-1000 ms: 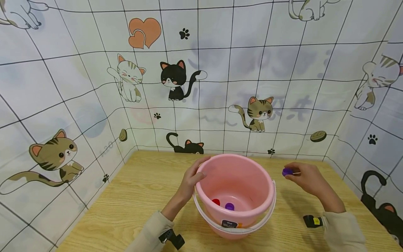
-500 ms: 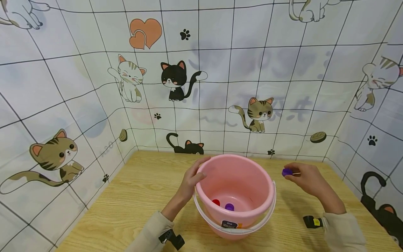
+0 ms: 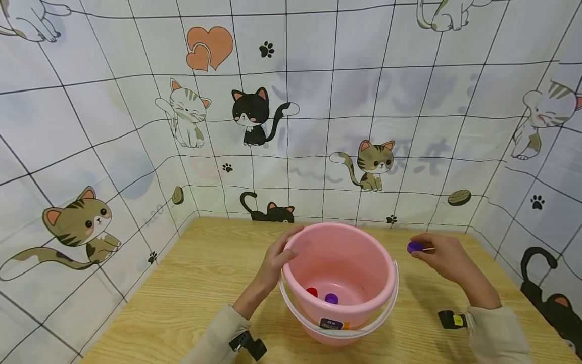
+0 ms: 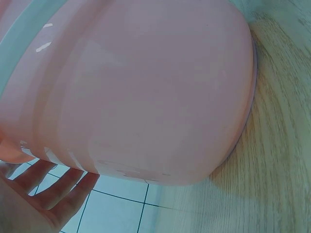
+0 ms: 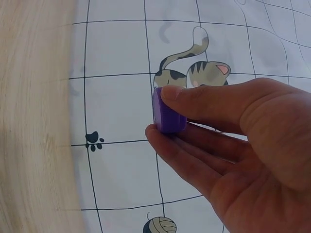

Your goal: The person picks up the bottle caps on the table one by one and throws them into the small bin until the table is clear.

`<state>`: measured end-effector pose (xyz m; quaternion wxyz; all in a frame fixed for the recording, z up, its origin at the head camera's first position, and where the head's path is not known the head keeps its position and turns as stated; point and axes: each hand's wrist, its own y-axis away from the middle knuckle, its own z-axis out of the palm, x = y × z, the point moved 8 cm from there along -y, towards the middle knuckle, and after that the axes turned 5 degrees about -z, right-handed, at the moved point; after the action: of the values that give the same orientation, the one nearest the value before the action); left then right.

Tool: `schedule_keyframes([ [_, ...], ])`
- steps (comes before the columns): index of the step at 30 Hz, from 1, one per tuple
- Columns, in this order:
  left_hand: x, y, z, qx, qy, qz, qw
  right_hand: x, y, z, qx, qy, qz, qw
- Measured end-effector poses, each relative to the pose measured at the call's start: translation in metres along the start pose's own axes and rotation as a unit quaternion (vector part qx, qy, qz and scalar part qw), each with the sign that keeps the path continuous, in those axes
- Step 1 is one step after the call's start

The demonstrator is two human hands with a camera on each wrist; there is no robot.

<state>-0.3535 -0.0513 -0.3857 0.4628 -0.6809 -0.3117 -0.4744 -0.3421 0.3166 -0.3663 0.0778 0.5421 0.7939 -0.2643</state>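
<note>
A pink bucket (image 3: 338, 263) stands on the table, its white handle (image 3: 338, 332) hanging down at the front. My left hand (image 3: 278, 257) grips the bucket's left rim, thumb over the inside. Its fingers (image 4: 60, 187) lie along the outer wall in the left wrist view. Low inside the bucket show a red piece (image 3: 311, 292) and a purple bottle cap (image 3: 331, 299), both partly hidden by the front wall. To the right of the bucket, my right hand (image 3: 438, 255) is raised and pinches another purple bottle cap (image 5: 169, 111) between thumb and fingertips.
The wood-grain table (image 3: 204, 283) runs back to a wall covering (image 3: 309, 182) printed with cats and grid lines, which also encloses both sides. A small black device (image 3: 247, 345) is strapped at the left wrist, another black device (image 3: 451, 319) at the right.
</note>
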Motion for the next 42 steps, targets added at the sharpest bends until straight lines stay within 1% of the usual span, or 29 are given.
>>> schedule_keyframes([
  [12,-0.001,0.0,0.0,-0.001,0.004,0.001,1.0,-0.005,0.0,-0.002,-0.001,-0.004,0.006,1.0],
  [21,-0.001,-0.001,0.0,-0.001,0.003,-0.001,1.0,-0.009,-0.001,-0.005,-0.001,-0.007,0.001,1.0],
  [28,-0.001,-0.001,0.0,0.001,0.005,-0.002,1.0,-0.016,-0.002,-0.009,0.004,-0.012,-0.01,1.0],
  [34,-0.001,-0.001,0.0,0.001,0.007,-0.003,1.0,-0.022,-0.001,-0.013,0.002,-0.007,-0.005,1.0],
  [42,-0.001,-0.001,0.0,0.001,0.004,0.0,1.0,-0.025,0.0,-0.014,-0.002,-0.004,0.004,1.0],
])
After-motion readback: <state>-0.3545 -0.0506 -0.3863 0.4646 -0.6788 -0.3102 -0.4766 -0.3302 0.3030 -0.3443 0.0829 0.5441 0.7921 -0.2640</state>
